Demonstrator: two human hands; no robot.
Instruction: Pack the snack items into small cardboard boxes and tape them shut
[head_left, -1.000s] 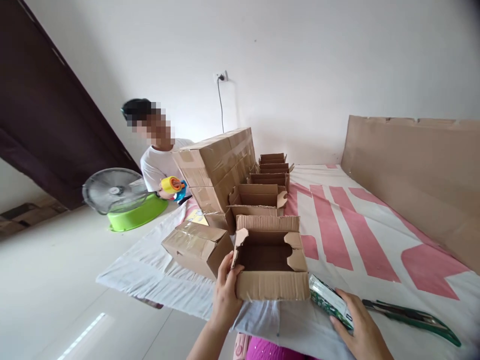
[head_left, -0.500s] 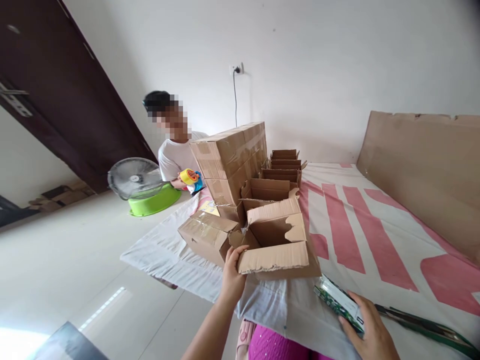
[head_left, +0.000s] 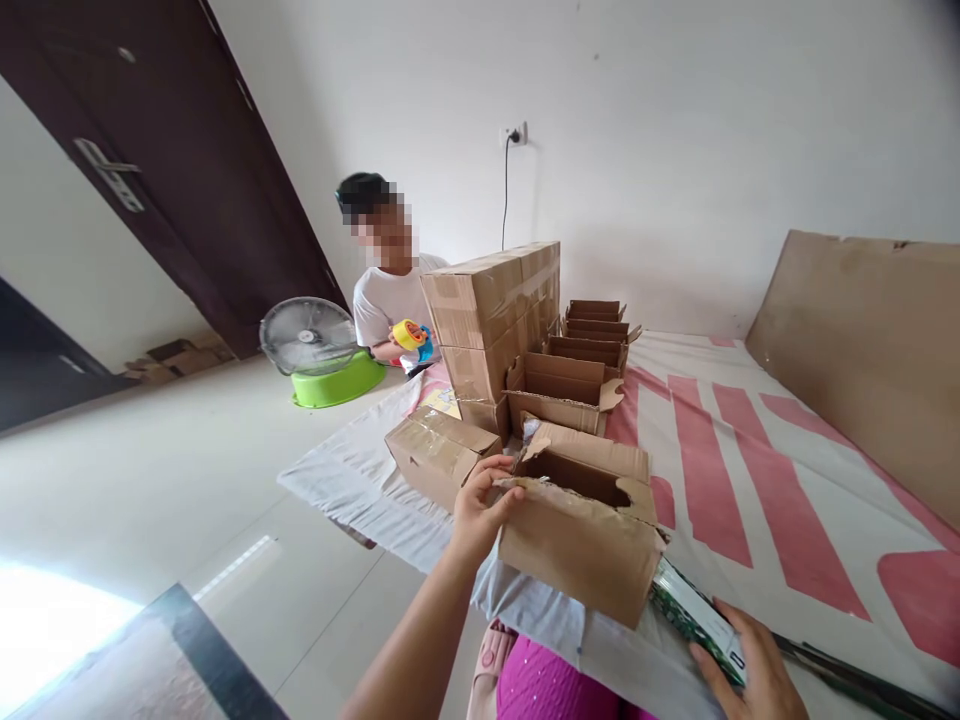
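An open cardboard box stands at the near edge of the cloth, its plain near side facing me and its top opening showing a dark inside. My left hand grips its near left top corner, thumb on the outside and fingers over the edge. In my right hand, low at the right, is a green-and-white printed pack, held between thumb and fingers. The far end of that pack lies close by the box's lower right corner; I cannot tell whether they touch. A closed, taped carton lies just left of the open box.
Stacked taped cartons rise behind, beside a row of open boxes. A co-worker sits beyond, holding a yellow tape roll. A fan and green basin are left; a cardboard sheet stands right.
The near flap that stuck out toward me no longer does, and the box's near side now shows. My left hand has shifted with that edge; the right still holds the pack. The view has swung left.
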